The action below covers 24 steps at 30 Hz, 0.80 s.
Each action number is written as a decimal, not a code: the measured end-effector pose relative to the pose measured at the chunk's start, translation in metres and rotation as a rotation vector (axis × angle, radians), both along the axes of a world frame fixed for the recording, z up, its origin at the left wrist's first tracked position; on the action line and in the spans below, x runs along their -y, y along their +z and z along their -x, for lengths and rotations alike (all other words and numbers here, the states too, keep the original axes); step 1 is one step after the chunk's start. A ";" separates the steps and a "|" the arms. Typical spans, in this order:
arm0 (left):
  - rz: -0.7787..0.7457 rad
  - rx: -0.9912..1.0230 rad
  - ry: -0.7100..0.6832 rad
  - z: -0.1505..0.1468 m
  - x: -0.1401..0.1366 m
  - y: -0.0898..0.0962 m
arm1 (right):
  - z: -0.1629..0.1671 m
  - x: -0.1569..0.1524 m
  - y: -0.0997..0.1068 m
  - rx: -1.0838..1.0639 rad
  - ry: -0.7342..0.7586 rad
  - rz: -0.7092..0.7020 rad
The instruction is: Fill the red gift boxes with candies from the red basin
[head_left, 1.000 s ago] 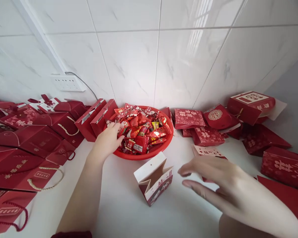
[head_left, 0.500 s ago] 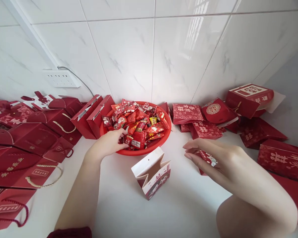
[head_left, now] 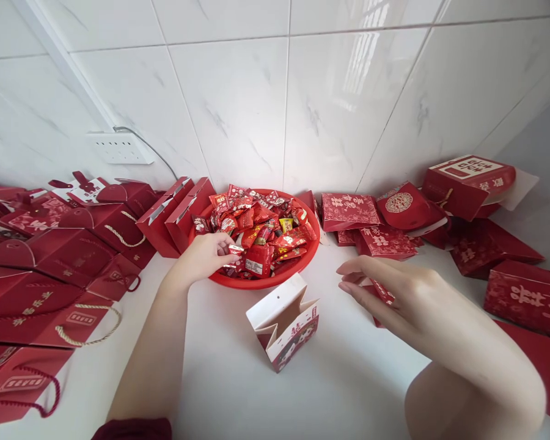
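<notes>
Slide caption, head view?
Left hand among red-wrapped sweets in round red basin; open red-and-white cardboard box in front.

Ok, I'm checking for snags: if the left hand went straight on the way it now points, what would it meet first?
The left hand would most likely meet the wrapped candies heaped in the red basin; depth leaves unclear which one first.

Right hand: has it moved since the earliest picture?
Yes: judged against the basin, the right hand now appears higher in the view.
</notes>
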<state>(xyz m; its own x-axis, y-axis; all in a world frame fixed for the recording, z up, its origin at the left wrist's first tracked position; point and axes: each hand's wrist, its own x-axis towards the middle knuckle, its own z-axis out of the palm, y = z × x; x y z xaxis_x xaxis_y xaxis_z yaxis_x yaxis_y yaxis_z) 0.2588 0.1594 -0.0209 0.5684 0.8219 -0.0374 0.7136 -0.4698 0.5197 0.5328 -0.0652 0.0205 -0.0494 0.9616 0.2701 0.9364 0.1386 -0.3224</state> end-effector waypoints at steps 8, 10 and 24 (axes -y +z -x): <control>-0.199 -0.078 -0.037 -0.004 0.015 0.014 | 0.003 -0.003 -0.001 -0.004 -0.003 0.026; -0.224 -0.058 -0.035 -0.021 0.027 0.008 | 0.003 -0.004 -0.002 0.000 -0.004 0.037; -0.241 -0.041 -0.003 -0.030 0.047 0.010 | 0.003 -0.009 -0.001 -0.026 -0.026 0.095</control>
<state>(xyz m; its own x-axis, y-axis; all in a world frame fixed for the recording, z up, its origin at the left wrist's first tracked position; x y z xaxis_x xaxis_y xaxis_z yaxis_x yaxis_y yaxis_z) 0.2892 0.1123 -0.0113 0.5731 0.8081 0.1359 0.7302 -0.5789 0.3629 0.5299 -0.0560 0.0193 -0.0179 0.9838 0.1786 0.9305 0.0818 -0.3571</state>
